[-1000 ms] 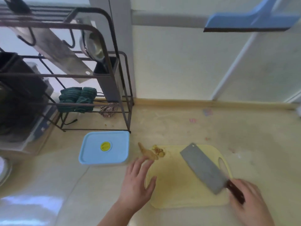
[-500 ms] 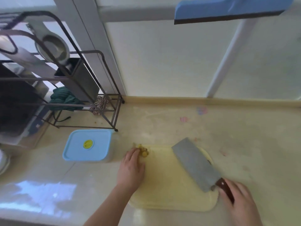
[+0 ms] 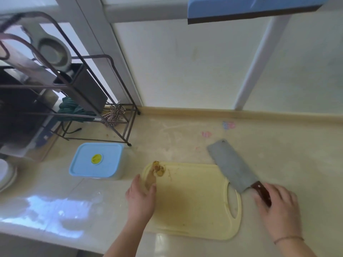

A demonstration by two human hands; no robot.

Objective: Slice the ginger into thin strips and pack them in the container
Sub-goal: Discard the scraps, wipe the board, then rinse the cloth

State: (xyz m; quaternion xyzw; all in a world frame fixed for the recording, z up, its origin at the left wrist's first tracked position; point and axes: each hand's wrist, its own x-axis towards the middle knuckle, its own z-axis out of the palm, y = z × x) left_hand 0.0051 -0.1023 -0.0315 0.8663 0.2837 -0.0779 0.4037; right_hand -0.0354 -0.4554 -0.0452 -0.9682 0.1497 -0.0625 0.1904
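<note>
Early stage: left hand (image 3: 142, 196) pinches ginger (image 3: 155, 173) at cutting board's (image 3: 194, 210) far-left corner, right hand (image 3: 276, 204) grips cleaver (image 3: 232, 167), container (image 3: 97, 160) lidded, no strips visible.

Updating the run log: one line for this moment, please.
left hand: holds ginger on cutting board | right hand: on cleaver handle | container: lidded

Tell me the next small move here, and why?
Probably draw the ginger toward the middle of the cutting board. The left hand pinches it at the board's far-left corner beside some cut bits, while the right hand holds the cleaver over the board's right edge.
</note>
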